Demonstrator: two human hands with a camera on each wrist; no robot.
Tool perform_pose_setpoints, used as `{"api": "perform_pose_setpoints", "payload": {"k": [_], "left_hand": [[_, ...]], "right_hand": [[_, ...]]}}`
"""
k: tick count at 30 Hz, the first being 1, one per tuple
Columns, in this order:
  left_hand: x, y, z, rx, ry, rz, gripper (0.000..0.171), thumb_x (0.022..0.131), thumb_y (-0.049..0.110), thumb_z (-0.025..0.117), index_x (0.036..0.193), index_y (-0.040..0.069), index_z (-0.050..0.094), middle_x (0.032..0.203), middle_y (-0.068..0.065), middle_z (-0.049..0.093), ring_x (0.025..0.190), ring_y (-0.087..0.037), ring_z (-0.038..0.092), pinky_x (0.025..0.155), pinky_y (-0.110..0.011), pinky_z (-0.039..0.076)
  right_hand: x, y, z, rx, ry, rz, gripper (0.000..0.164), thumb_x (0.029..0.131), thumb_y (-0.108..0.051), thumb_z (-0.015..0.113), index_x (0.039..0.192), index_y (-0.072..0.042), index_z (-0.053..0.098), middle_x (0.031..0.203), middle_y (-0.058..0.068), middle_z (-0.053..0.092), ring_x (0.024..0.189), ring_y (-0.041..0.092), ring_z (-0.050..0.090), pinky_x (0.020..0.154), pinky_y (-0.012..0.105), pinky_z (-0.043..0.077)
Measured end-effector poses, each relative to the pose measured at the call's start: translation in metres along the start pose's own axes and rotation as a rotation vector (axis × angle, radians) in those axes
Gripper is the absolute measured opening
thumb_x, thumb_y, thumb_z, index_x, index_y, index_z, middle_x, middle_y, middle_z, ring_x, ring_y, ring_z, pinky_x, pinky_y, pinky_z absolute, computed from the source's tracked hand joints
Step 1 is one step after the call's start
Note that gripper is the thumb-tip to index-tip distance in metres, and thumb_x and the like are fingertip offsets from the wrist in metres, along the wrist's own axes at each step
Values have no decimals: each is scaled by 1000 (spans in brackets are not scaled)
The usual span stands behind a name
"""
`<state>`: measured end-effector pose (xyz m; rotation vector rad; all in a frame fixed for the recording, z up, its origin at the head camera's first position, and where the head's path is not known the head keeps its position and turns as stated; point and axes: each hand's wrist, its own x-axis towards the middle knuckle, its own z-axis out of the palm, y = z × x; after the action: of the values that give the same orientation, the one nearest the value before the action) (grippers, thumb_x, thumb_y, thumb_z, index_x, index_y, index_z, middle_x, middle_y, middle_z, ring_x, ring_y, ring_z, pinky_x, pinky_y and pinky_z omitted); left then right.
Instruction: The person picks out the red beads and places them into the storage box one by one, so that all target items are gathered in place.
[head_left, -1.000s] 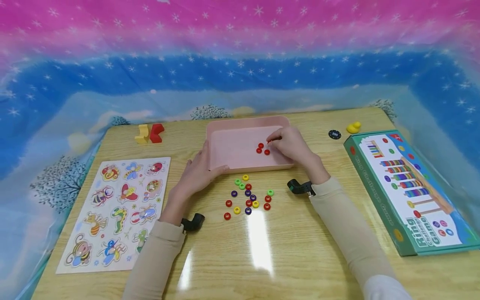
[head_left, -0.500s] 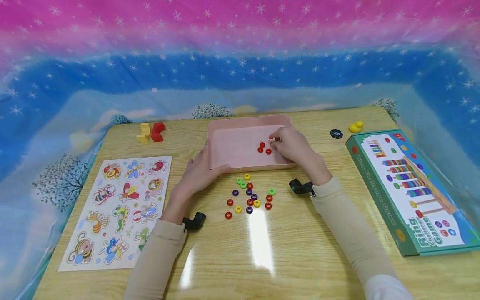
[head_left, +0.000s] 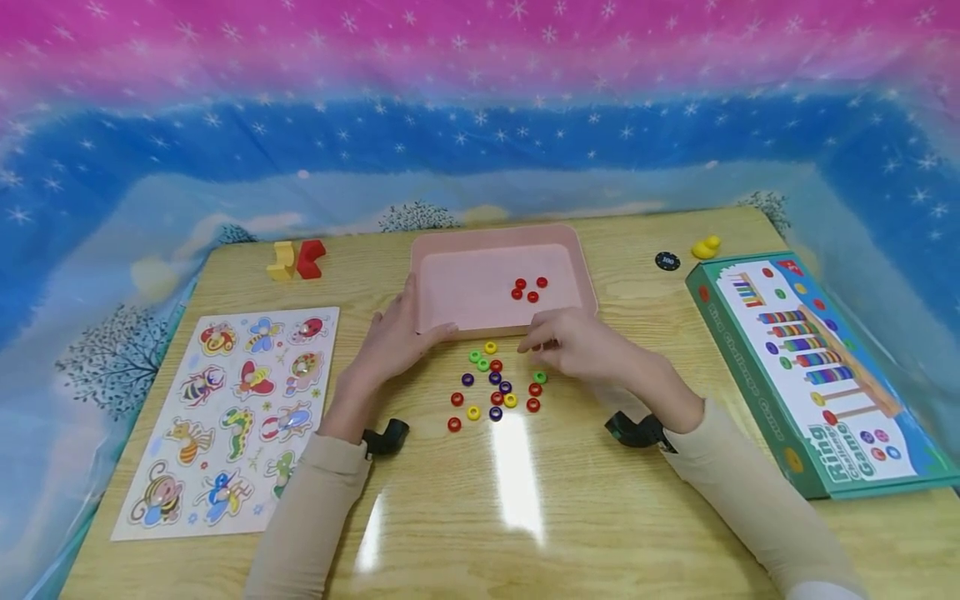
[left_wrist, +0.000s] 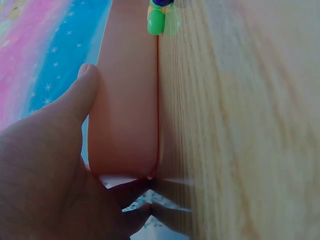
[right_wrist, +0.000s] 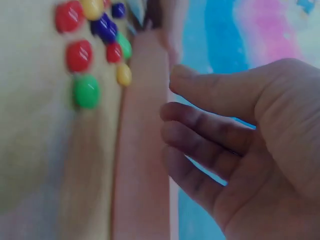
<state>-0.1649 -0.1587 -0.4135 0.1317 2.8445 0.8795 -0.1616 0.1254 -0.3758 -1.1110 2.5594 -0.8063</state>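
The shallow pink tray [head_left: 487, 279] stands at the back middle of the table, with several small red rings [head_left: 532, 297] in its right half. My left hand [head_left: 393, 337] rests against its front left corner, thumb along the front wall and fingers around the left side, as the left wrist view also shows. My right hand [head_left: 573, 342] hovers in front of the tray's front right part, fingers loosely bent and holding nothing. In the right wrist view its thumb [right_wrist: 215, 92] stands apart from the fingertips. Loose rings lie between the hands, among them a green ring [head_left: 540, 377].
Several red, yellow, green and blue rings [head_left: 496, 398] are scattered before the tray. An insect puzzle board [head_left: 225, 425] lies left, with yellow [head_left: 282, 261] and red [head_left: 310, 259] blocks behind it. At right are a ring game box [head_left: 821, 375], a black chip [head_left: 667, 261] and a yellow duck [head_left: 706, 247].
My right hand has drawn back from inside the tray toward the front. One more red ring now shows on the tray floor. The left hand keeps its place at the corner.
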Motion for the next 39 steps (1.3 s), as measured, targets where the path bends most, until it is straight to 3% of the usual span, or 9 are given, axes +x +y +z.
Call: {"api": "perform_pose_setpoints", "payload": {"k": [7,17,30,39], "left_hand": [[0,0,-1,-12,5,-7,108,77,73,49,148,23,-14,156,-9,17,144,-27,17,114,-58,7],[0,-1,0,-12,4,-10,109,76,75,48,148,22,-15,156,-9,15,144,-28,17,114,-58,7],[0,0,-1,-7,2,-19,110,75,77,47,148,22,-15,157,-9,14,144,-28,16,114,-58,7],[-1,1,1,-11,3,-14,108,77,72,49,148,22,-15,156,-10,15,144,-28,16,114,-58,6]], "right_hand": [[-11,0,18,-1,-136,48,15,78,-16,73,92,-23,75,87,-11,61,78,5,51,69,21,45],[-8,8,30,-98,-78,7,13,76,-23,76,88,-26,74,85,-11,50,82,7,44,71,23,40],[-3,18,34,-84,-3,-13,11,74,-28,77,82,-26,71,87,-12,49,84,5,45,75,22,42],[2,11,29,-61,34,-18,9,77,-26,75,85,-23,71,87,-14,54,82,7,49,74,23,44]]}}
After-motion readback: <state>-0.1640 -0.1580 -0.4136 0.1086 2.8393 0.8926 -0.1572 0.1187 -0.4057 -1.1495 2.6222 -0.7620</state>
